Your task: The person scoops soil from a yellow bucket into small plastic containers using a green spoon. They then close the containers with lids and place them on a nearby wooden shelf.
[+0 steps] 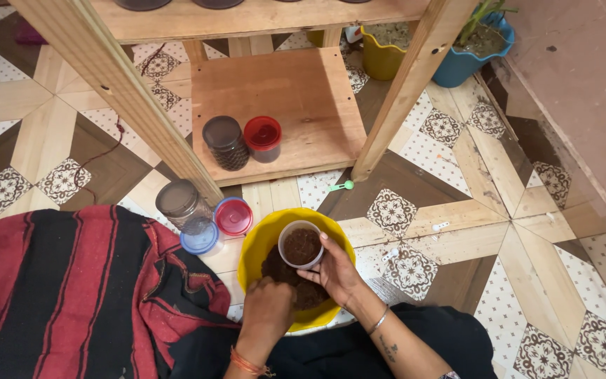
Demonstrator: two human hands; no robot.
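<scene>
Yellow bowl (255, 245), red-and-black striped cloth (64, 288), red-lidded jar (263, 138)

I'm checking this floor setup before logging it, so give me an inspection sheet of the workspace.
Surface: patterned tile floor, small scattered bits.
Job's things: yellow bowl holding dark soil-like material; small cup filled with the same.
Clutter: lidded jars on the low wooden shelf; clear jar, red lid and blue lid on the floor; green spoon.
Grippers: right hand holds the cup; left hand is down in the bowl.
Cables: thin dark red cord on the floor.
Surroundings: two plant pots, striped red-black cloth, pink wall.
</scene>
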